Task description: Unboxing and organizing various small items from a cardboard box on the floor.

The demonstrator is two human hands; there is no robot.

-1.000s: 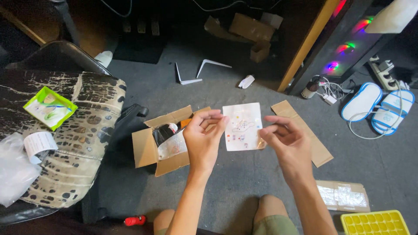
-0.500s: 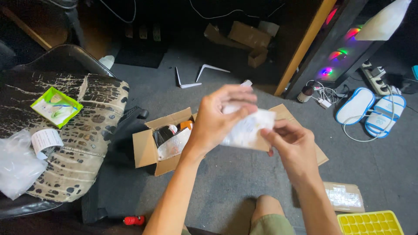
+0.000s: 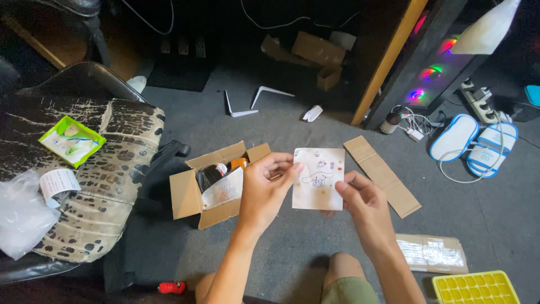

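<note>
Both hands hold a white cartoon sticker sheet (image 3: 318, 179) above the grey floor (image 3: 292, 247), left hand (image 3: 263, 190) pinching its upper-left edge, right hand (image 3: 360, 205) pinching its lower-right corner, beside an open cardboard box (image 3: 191, 197).

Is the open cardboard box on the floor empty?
No, the open brown cardboard box holds a silvery padded pouch and darker items.

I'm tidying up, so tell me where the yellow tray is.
In the head view the yellow tray sits at the bottom right corner on the floor, just below a flattened taped cardboard piece.
</note>
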